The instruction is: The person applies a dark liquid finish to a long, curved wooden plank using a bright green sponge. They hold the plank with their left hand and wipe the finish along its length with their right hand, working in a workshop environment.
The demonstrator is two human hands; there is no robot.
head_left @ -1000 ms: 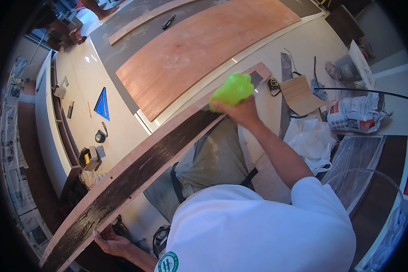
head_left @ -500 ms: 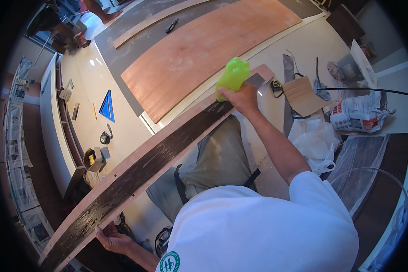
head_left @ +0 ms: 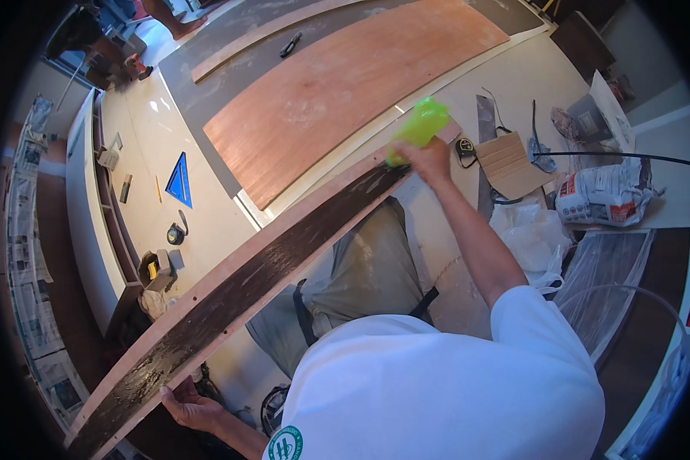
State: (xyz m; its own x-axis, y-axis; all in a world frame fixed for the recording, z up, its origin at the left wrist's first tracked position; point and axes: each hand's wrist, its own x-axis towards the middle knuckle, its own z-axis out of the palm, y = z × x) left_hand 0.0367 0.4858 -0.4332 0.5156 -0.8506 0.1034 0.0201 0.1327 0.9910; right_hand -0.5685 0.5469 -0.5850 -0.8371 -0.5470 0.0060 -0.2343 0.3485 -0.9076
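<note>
A long wooden strip (head_left: 178,313) runs diagonally from the lower left toward the upper right, with pinkish bare edges and a dark, wet-looking glossy band (head_left: 262,259) down its middle. My right hand (head_left: 428,159) is closed round a bright green, translucent plastic bottle (head_left: 423,123) near the strip's far right end. The bottle is tilted, its lower end against the strip or just over it; exact contact is blurred. At the lower left, my left hand (head_left: 191,406) grips the strip's near edge, thumb on top and fingers mostly hidden beneath.
Beyond lies a large reddish plywood panel (head_left: 345,100) with a utility knife (head_left: 290,44) behind it. Left are a blue triangle square (head_left: 179,182) and tape measure (head_left: 177,233). Right are another tape measure (head_left: 465,147), cardboard (head_left: 516,165) and a bag (head_left: 602,193). Another person's legs (head_left: 103,50) show far left.
My right hand has moved right along the strip with the green bottle, toward its far end. The dark band behind the bottle now shows farther along. My left hand stays in place.
</note>
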